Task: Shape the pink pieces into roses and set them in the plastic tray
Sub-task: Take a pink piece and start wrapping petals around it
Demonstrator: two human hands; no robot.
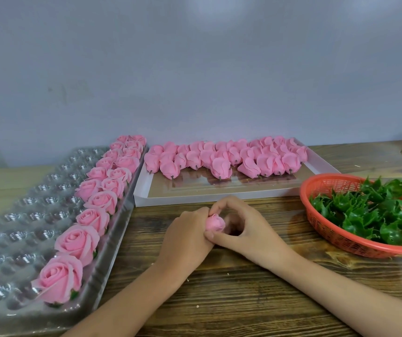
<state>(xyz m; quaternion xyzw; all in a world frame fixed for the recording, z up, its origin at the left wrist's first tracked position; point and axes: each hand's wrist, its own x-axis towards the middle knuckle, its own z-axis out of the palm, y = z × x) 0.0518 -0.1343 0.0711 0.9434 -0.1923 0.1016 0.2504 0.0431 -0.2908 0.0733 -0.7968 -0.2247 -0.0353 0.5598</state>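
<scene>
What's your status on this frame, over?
Both hands busy: left hand and right hand pinch one pink bud. Right edge of plastic tray lined with finished roses. Nothing in the way.

The table (243, 300) is bare wood, coarse-grained and mostly dull. On it the white cardboard box (195, 199) has matt walls and a glossy tan floor that mirrors the pink pieces (219, 161) lying in it, which look soft and matt. Left of the box, the plastic tray (12, 215) is clear, thin and shiny, and its roses (78, 239) look velvety. Right of the box, a red plastic mesh basket (328, 229) holds glossy green leaves (377, 215), seemingly plastic. The pink bud (215, 222) in front of the box is matt too.
</scene>
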